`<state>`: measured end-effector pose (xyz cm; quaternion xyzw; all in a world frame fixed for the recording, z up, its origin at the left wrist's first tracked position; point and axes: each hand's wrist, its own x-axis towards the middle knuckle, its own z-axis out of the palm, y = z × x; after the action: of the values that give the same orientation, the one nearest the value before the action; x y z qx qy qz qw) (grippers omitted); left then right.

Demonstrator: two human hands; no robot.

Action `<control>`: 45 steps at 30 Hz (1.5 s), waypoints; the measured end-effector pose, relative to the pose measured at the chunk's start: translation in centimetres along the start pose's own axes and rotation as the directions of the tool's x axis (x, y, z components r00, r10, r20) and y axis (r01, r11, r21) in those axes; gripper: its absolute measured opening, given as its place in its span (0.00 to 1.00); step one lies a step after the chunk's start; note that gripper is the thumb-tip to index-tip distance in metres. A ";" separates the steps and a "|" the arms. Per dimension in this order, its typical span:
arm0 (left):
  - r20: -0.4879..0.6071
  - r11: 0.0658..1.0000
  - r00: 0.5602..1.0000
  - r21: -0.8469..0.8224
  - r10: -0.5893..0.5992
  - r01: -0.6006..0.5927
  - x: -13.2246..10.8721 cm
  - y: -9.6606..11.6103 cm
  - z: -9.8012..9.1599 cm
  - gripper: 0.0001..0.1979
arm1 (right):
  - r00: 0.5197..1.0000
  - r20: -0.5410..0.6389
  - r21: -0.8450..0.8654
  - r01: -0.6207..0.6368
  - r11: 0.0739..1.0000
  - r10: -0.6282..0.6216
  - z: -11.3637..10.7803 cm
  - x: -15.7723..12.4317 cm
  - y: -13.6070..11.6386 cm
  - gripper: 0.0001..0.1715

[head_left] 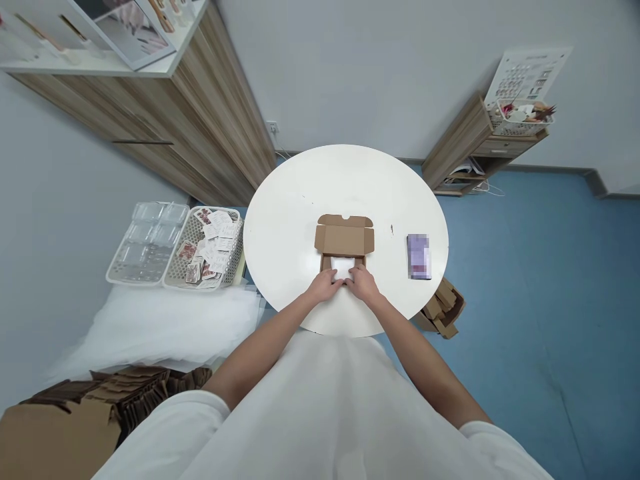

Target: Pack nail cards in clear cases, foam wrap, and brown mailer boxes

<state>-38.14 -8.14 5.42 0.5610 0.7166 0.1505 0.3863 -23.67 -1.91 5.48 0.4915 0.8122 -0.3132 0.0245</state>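
Observation:
An open brown cardboard mailer box (344, 240) lies on the white oval table (345, 180), its lid folded back away from me. Inside it is a white packet (343, 265), soft-looking, whose contents are hidden. My left hand (324, 285) grips the packet's left side, and my right hand (363, 283) holds the right side. Both thumbs point inward near the box's front edge. The fingers are curled and partly hidden by the box and packet.
A purple, blurred-out item (419, 256) lies at the table's right. To the left stand a basket of printed cards (215, 243), a basket of clear plastic cases (150, 233), white sheets (170, 323) and stacked flat cardboard (60, 433). A carton (443, 310) sits on the floor at right.

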 end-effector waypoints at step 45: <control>-0.007 0.709 0.998 -0.704 -0.066 0.041 4.9 -3.7 -8.3 0.26 | 0.999 0.041 0.779 -0.035 0.626 0.004 -7.1 6.2 1.8 0.27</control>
<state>-47.05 -3.03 6.63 0.3485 0.6275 0.4093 0.5633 -23.51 7.26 8.15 0.4568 0.5909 -0.6422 -0.1727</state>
